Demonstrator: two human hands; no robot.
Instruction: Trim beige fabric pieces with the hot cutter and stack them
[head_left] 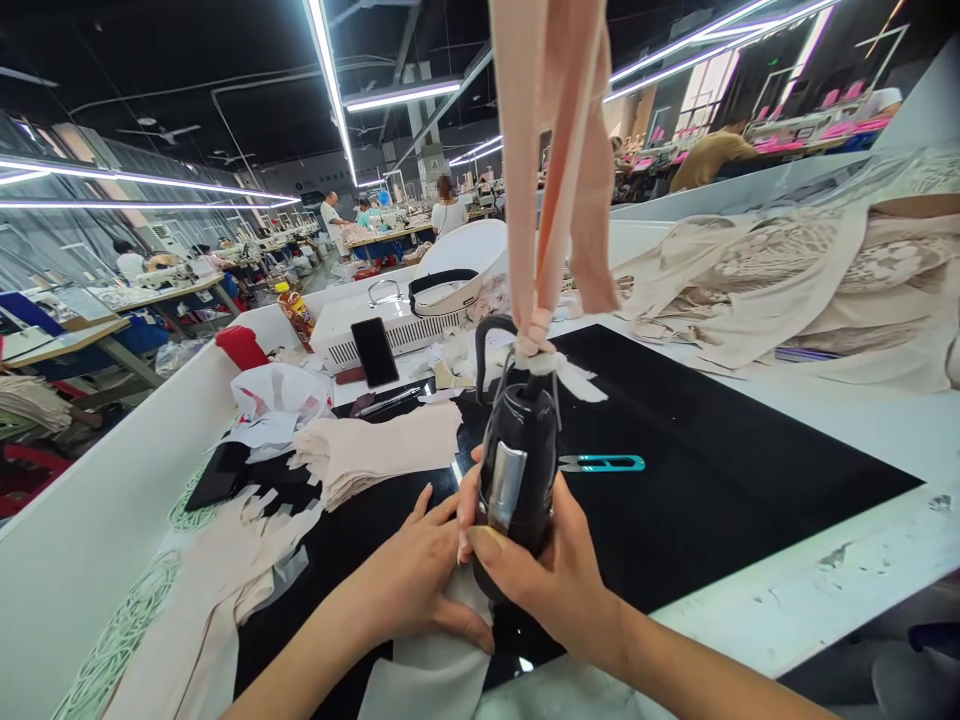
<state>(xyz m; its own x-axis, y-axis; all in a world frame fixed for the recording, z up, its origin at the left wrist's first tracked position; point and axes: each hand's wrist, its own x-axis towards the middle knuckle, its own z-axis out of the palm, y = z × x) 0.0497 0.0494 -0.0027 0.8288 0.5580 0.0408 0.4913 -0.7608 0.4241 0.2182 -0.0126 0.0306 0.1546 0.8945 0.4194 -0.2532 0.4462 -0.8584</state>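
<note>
My right hand (544, 565) is wrapped around a black hand-held electric tool (517, 470) with a metal plate on its side; its exact kind and its underside are hidden. The tool hangs upright from pink fabric strips (525, 180) knotted at its top, where a black cord loops. Just left of it, my left hand (405, 570) lies flat with fingers spread, pressing a pale fabric piece (431, 675) against the black board (697, 480). Right of the tool lie teal thread snips (604, 463). A stack of beige fabric pieces (382, 450) rests beyond my left hand.
More cut pieces (202, 590) and green cord (124, 630) lie at left. Behind are a phone (374, 352), a white vented box (409, 335) and a plastic bag (277, 395). Beige fabric (810, 270) is heaped at right. Other people work at distant tables.
</note>
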